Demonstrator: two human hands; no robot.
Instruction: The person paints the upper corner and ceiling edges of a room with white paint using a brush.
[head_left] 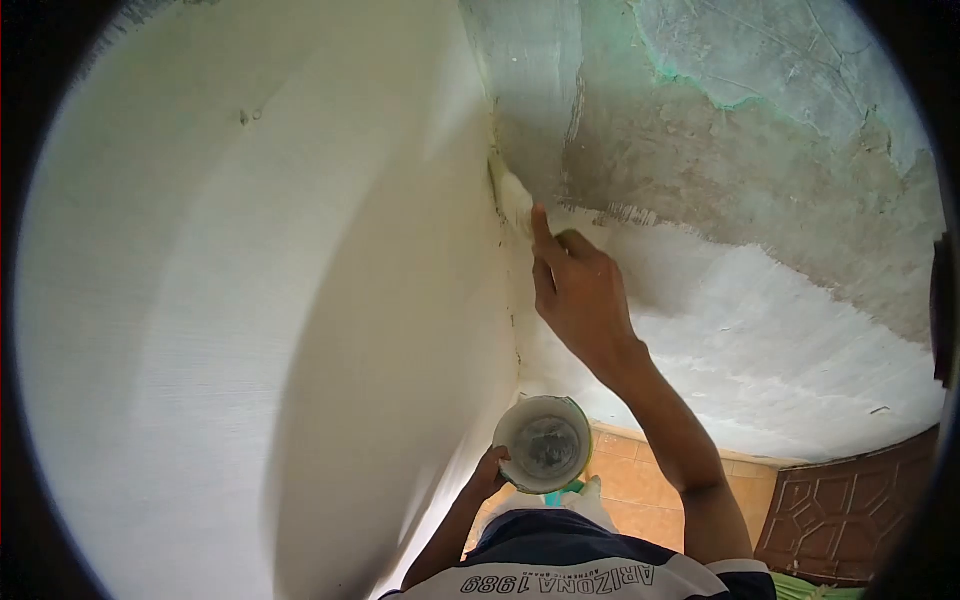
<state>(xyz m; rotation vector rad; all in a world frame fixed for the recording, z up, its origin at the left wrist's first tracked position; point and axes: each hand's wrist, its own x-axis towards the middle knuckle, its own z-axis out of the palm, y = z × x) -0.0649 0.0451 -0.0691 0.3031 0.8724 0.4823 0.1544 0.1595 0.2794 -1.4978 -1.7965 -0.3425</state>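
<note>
My right hand (585, 290) is wrapped round a paint brush (515, 200), its pale bristles touching the corner where two walls meet. White paint covers the lower part of the right wall (740, 330); above it the surface is bare grey and greenish. Lower down, my left hand (489, 472) grips the rim of a round bucket (545, 445) at its left side. Some whitish-grey stuff lies at the bottom of the bucket. The brush handle is mostly hidden by my right hand.
A large off-white wall (220, 300) fills the left side. Orange floor tiles (630, 480) show below, beside a brown panelled door (850, 505) at the lower right. A dark object (943, 310) stands at the right edge.
</note>
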